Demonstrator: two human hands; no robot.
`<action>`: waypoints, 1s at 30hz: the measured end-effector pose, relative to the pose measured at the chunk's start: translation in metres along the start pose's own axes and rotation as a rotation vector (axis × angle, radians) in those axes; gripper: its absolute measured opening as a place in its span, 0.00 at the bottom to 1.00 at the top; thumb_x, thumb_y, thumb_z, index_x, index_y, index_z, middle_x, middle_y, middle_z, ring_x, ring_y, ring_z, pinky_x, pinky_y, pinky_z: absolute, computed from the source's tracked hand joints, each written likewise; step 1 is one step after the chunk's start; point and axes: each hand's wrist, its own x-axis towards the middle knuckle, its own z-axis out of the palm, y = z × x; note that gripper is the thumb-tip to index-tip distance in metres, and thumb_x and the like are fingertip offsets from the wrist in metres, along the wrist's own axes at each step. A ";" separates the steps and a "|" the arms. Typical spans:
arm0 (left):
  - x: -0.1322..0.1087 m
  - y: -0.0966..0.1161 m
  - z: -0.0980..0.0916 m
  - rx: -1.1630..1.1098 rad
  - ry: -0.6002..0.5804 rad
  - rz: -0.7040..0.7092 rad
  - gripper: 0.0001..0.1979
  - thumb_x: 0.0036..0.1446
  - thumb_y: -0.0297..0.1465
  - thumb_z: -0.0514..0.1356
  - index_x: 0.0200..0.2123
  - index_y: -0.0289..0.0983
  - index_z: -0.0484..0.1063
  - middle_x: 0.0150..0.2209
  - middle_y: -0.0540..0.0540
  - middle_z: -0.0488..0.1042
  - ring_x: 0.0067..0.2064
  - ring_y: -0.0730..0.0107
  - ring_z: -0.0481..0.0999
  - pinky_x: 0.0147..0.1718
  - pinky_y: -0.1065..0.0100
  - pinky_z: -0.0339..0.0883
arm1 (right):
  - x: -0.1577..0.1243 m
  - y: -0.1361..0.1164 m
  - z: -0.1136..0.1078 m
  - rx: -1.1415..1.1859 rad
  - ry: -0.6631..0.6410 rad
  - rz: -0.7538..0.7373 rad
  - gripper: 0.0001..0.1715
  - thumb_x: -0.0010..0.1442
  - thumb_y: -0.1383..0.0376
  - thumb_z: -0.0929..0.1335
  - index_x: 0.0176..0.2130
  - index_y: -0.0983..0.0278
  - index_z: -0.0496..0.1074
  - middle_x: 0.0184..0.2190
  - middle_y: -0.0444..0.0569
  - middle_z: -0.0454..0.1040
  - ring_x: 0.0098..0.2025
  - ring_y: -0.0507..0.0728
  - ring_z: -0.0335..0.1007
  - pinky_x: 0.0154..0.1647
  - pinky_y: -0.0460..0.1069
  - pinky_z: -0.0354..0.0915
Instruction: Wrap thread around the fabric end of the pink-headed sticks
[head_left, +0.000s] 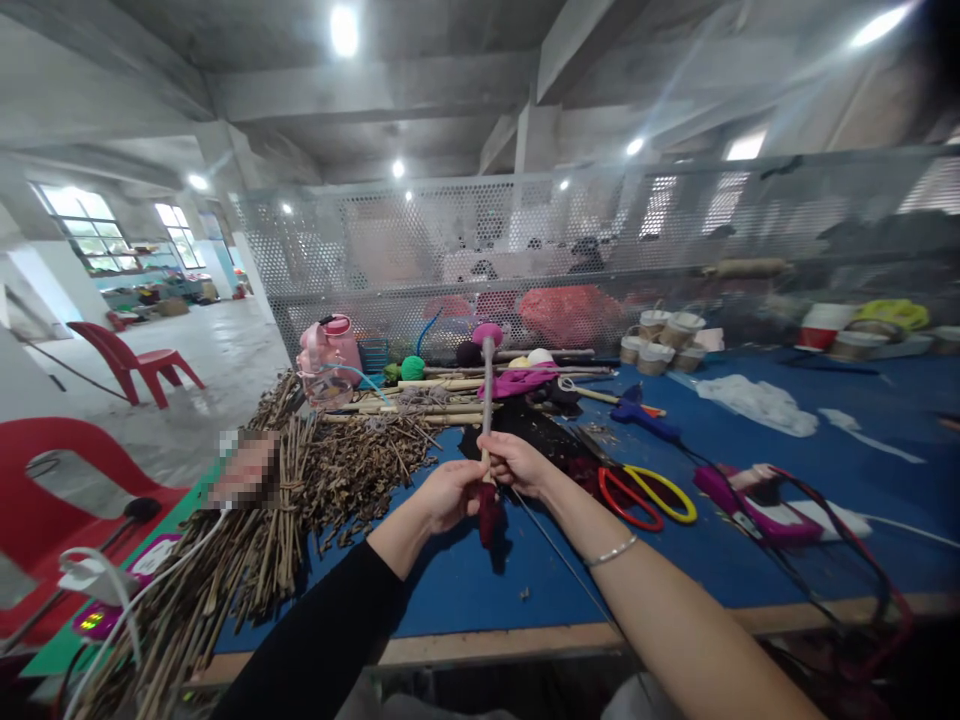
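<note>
Between the fingertips of my left hand (pixel 452 492) and my right hand (pixel 519 463) is a thin pale stick (pixel 488 395), held upright over the table. A round magenta ball (pixel 487 334) tops it at the far end. At the lower end hangs a dark red piece (pixel 491 518), fabric-like, beneath my left fingers. A thin grey cord (pixel 561 553) runs from near my right hand toward the table's front edge. Both hands are closed in a pinch, fingers close together. Scissors (pixel 651 496) with red and yellow handles lie open to the right of my right hand.
Bundled dry twigs (pixel 281 540) and a brown heap of plant bits (pixel 375 460) cover the left side. A blue glue gun (pixel 649 418), a purple power strip (pixel 765 508) with cables and paper cups (pixel 667 340) are at right. A perforated metal screen (pixel 420 240) stands behind.
</note>
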 end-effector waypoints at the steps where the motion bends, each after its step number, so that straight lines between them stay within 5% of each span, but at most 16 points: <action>1: 0.000 -0.001 -0.001 0.069 0.028 -0.030 0.16 0.44 0.40 0.62 0.27 0.32 0.66 0.21 0.49 0.67 0.21 0.76 0.67 0.22 0.73 0.59 | 0.002 0.003 0.001 -0.064 0.019 -0.004 0.22 0.45 0.51 0.69 0.25 0.64 0.59 0.11 0.34 0.54 0.12 0.44 0.45 0.13 0.41 0.36; 5: 0.005 -0.008 -0.007 0.580 0.290 0.099 0.15 0.41 0.37 0.64 0.20 0.34 0.63 0.16 0.54 0.61 0.18 0.80 0.60 0.18 0.75 0.52 | 0.011 0.015 0.004 -0.267 0.056 -0.075 0.19 0.44 0.54 0.71 0.22 0.67 0.64 0.17 0.42 0.67 0.19 0.48 0.60 0.20 0.43 0.53; 7: 0.008 -0.010 -0.009 0.636 0.348 0.149 0.16 0.39 0.37 0.65 0.18 0.34 0.61 0.15 0.55 0.60 0.17 0.81 0.58 0.18 0.75 0.50 | 0.013 0.018 0.005 -0.283 0.050 -0.093 0.19 0.43 0.54 0.70 0.23 0.67 0.65 0.19 0.44 0.70 0.21 0.49 0.63 0.22 0.44 0.56; 14: 0.009 -0.006 -0.002 -0.142 0.077 -0.092 0.14 0.45 0.35 0.65 0.31 0.31 0.68 0.26 0.46 0.72 0.24 0.77 0.70 0.26 0.74 0.63 | 0.004 0.007 -0.003 -0.119 -0.002 0.061 0.20 0.47 0.52 0.68 0.29 0.65 0.63 0.14 0.36 0.61 0.12 0.43 0.44 0.13 0.42 0.36; 17: 0.007 -0.006 0.000 -0.060 0.106 -0.145 0.15 0.46 0.36 0.64 0.30 0.32 0.66 0.25 0.45 0.72 0.25 0.74 0.72 0.27 0.72 0.64 | 0.006 0.004 -0.003 -0.192 -0.016 0.119 0.18 0.46 0.54 0.68 0.25 0.66 0.63 0.14 0.38 0.62 0.13 0.44 0.46 0.14 0.43 0.39; 23: 0.005 -0.006 -0.010 0.579 0.350 0.074 0.16 0.38 0.36 0.67 0.23 0.33 0.65 0.16 0.53 0.65 0.17 0.79 0.63 0.17 0.75 0.52 | 0.012 0.005 0.001 -0.367 0.059 0.014 0.17 0.44 0.58 0.70 0.19 0.67 0.62 0.14 0.39 0.61 0.19 0.45 0.50 0.20 0.43 0.47; 25: 0.004 -0.003 -0.009 0.526 0.324 0.041 0.16 0.38 0.38 0.67 0.23 0.33 0.66 0.15 0.53 0.66 0.16 0.79 0.62 0.17 0.75 0.53 | 0.008 0.003 -0.001 -0.283 0.040 0.002 0.17 0.45 0.57 0.70 0.22 0.66 0.63 0.14 0.37 0.59 0.17 0.45 0.48 0.18 0.43 0.45; 30: -0.002 0.006 0.001 0.082 0.037 -0.036 0.20 0.40 0.42 0.66 0.31 0.32 0.69 0.26 0.45 0.73 0.24 0.75 0.71 0.22 0.75 0.61 | -0.008 -0.009 -0.005 0.004 -0.133 0.096 0.19 0.48 0.54 0.69 0.32 0.64 0.62 0.14 0.34 0.56 0.14 0.43 0.37 0.14 0.42 0.33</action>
